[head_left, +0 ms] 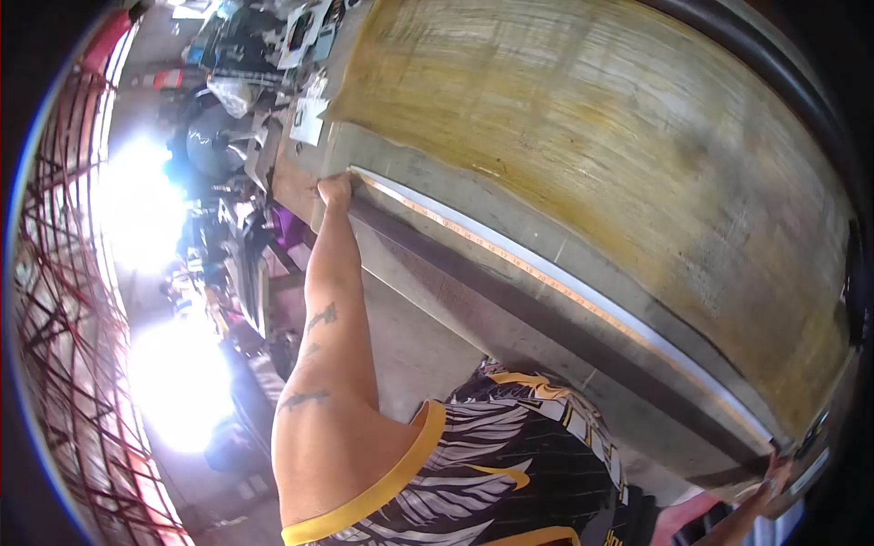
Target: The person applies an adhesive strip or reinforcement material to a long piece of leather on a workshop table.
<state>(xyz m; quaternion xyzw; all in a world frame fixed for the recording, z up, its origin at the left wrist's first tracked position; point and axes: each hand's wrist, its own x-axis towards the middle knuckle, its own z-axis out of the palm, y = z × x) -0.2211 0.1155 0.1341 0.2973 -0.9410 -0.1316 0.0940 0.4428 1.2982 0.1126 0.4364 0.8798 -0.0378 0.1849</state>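
Note:
A long measuring tape (492,244), with a bright pale band and an orange numbered scale, runs straight along the near edge of the worktable (537,320). My left arm is stretched far out, and my left hand (336,189) is closed at the tape's far-left end, its fingertips partly hidden. At the opposite end, low on the right, my right hand (776,475) is small in view, with its fingers bent around the tape's end. Beside the tape lies a large yellowish, streaked sheet (583,118) that covers most of the tabletop.
Papers (309,120) lie past the table's left end, near a cluttered area with a plastic bag (232,96). A dark rounded rail (756,50) borders the far side. Reddish metal lattice (68,300) stands at the left, beside strong glare. Concrete floor (414,341) shows below the table.

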